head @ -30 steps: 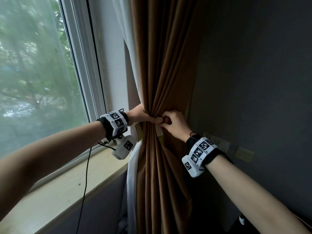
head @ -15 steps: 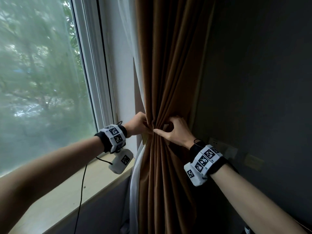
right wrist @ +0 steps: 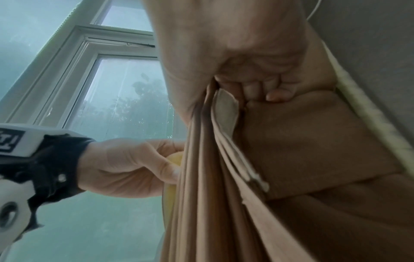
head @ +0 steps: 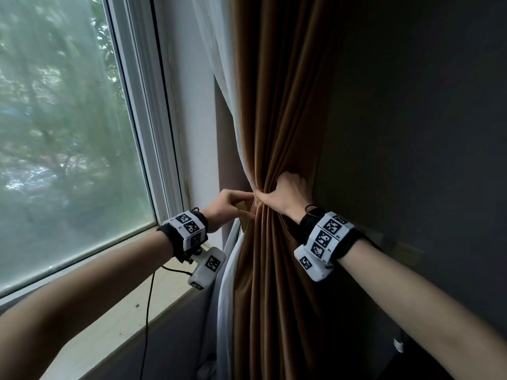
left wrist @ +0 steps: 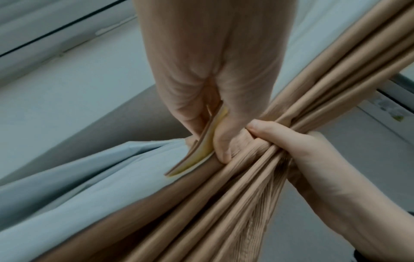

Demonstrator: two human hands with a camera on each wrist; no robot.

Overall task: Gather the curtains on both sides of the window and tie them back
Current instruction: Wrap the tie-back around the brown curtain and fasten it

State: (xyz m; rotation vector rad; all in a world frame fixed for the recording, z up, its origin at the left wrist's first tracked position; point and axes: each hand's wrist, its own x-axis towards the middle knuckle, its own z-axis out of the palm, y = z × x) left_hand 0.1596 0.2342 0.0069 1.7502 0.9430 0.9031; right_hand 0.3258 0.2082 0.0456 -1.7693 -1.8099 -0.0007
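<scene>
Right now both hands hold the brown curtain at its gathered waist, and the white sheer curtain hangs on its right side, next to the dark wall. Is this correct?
Not quite. The white sheer curtain hangs on the left side of the brown curtain, toward the window, as the head view shows. The left hand and right hand do meet at the gathered waist.

Head view looks down along both forearms; each wrist view sits close, sharing the bunched curtain folds.

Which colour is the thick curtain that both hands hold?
Brown curtain, seen best in the head view.
</scene>
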